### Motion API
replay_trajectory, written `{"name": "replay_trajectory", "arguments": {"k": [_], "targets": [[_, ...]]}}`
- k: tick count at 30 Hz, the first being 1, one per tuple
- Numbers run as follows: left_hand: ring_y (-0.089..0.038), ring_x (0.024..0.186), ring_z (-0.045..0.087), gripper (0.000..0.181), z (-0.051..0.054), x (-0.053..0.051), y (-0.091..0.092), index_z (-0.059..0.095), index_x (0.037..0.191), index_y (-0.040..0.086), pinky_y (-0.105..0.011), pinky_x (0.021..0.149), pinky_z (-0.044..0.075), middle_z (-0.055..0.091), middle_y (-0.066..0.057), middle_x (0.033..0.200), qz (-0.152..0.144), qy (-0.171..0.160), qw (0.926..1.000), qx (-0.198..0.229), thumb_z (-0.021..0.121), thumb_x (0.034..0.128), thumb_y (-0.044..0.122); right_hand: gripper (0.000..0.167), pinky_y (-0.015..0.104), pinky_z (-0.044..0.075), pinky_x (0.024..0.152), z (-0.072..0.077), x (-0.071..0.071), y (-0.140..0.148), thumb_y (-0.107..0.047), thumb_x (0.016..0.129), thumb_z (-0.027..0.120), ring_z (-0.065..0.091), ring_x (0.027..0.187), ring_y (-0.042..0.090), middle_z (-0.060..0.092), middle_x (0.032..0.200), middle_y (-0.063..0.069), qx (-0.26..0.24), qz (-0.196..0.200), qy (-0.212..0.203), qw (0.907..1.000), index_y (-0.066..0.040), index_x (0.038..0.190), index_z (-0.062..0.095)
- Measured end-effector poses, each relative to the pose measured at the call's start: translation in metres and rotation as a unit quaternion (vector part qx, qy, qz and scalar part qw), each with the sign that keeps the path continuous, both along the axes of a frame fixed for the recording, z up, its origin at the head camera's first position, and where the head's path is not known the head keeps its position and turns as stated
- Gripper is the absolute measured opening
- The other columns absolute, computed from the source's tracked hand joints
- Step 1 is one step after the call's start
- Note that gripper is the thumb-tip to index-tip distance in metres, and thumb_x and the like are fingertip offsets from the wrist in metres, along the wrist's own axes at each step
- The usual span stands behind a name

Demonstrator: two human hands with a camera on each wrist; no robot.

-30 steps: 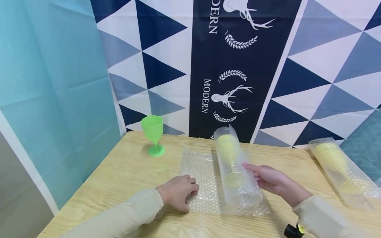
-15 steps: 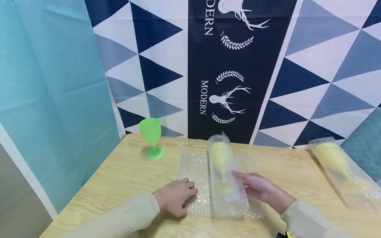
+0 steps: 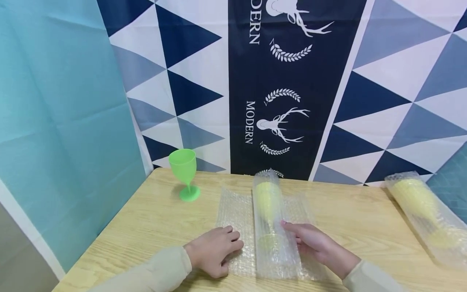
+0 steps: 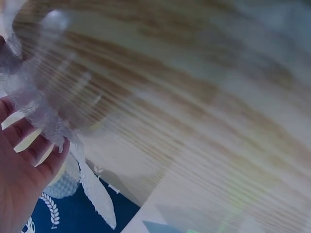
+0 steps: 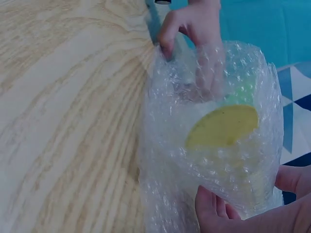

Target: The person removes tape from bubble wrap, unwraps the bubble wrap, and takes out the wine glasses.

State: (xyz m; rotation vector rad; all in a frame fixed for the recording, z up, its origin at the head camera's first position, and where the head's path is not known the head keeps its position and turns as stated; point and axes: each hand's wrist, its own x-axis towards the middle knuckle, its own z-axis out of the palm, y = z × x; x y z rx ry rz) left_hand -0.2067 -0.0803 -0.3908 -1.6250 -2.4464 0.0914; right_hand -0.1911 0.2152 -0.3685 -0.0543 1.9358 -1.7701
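A yellow goblet (image 3: 269,198) lies inside a roll of bubble wrap (image 3: 275,259), its cup towards the wall. My right hand (image 3: 321,247) grips the roll's right side, thumb on top and fingers at the edge; the right wrist view shows that hand (image 5: 257,213) around the wrap and the goblet's yellow base (image 5: 226,127) through it. Flat bubble wrap (image 3: 237,211) extends from both sides of the roll. At its left edge my left hand (image 3: 215,251) presses with bent fingers. In the left wrist view, wrap crosses the spread fingers of that hand (image 4: 24,165).
A green goblet (image 3: 183,166) stands upright at the table's back left. Another yellow goblet (image 3: 416,198) in bubble wrap lies at the right. Behind the wooden table (image 3: 146,219) hangs a patterned cloth (image 3: 197,93), with a teal one (image 3: 73,121) on the left.
The roll has shifted left over the flat wrap, with my right hand moving along with it, and more flat wrap shows on its right. My left hand has stayed by the left edge.
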Motion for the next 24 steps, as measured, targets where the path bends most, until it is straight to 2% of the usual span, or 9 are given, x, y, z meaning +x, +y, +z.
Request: {"name": "replay_trajectory", "arguments": {"k": [6, 16, 20, 24], "targets": [[-0.006, 0.066, 0.023, 0.03, -0.0017, 0.0005, -0.0011, 0.046, 0.081, 0.022, -0.012, 0.058, 0.013, 0.033, 0.011, 0.072, -0.009, 0.031, 0.9994, 0.01, 0.066, 0.0605, 0.029, 0.048, 0.024, 0.055, 0.08, -0.0004, 0.0011, -0.001, -0.036, 0.099, 0.049, 0.066, 0.087, 0.005, 0.07, 0.092, -0.008, -0.004, -0.005, 0.002, 1.0, 0.006, 0.122, 0.052], [-0.005, 0.067, 0.026, 0.028, -0.0033, 0.0017, -0.0012, 0.047, 0.083, 0.022, -0.012, 0.058, 0.016, 0.033, 0.011, 0.073, -0.001, 0.008, 0.9999, 0.01, 0.065, 0.0619, 0.027, 0.049, 0.024, 0.054, 0.081, -0.0015, 0.0045, -0.0058, -0.036, 0.099, 0.049, 0.066, 0.088, 0.004, 0.07, 0.093, -0.009, -0.001, 0.001, 0.004, 1.0, 0.005, 0.124, 0.053], [-0.005, 0.069, 0.029, 0.027, 0.0, 0.0001, -0.0009, 0.05, 0.086, 0.021, -0.012, 0.059, 0.021, 0.037, 0.011, 0.075, 0.012, -0.026, 0.9996, -0.003, 0.065, 0.0645, 0.027, 0.048, 0.024, 0.054, 0.081, -0.0005, 0.0048, -0.0055, -0.037, 0.099, 0.05, 0.066, 0.088, 0.005, 0.07, 0.093, -0.008, 0.001, -0.003, -0.005, 1.0, 0.004, 0.123, 0.054], [-0.003, 0.071, 0.034, 0.025, 0.0051, -0.0027, -0.0021, 0.055, 0.088, 0.021, -0.011, 0.062, 0.027, 0.044, 0.011, 0.077, 0.035, -0.09, 0.9953, -0.003, 0.068, 0.0661, 0.024, 0.044, 0.023, 0.054, 0.081, -0.0015, 0.0013, -0.0034, -0.037, 0.098, 0.051, 0.066, 0.087, 0.004, 0.07, 0.092, -0.008, -0.005, 0.003, -0.014, 0.9999, 0.001, 0.119, 0.056]]}}
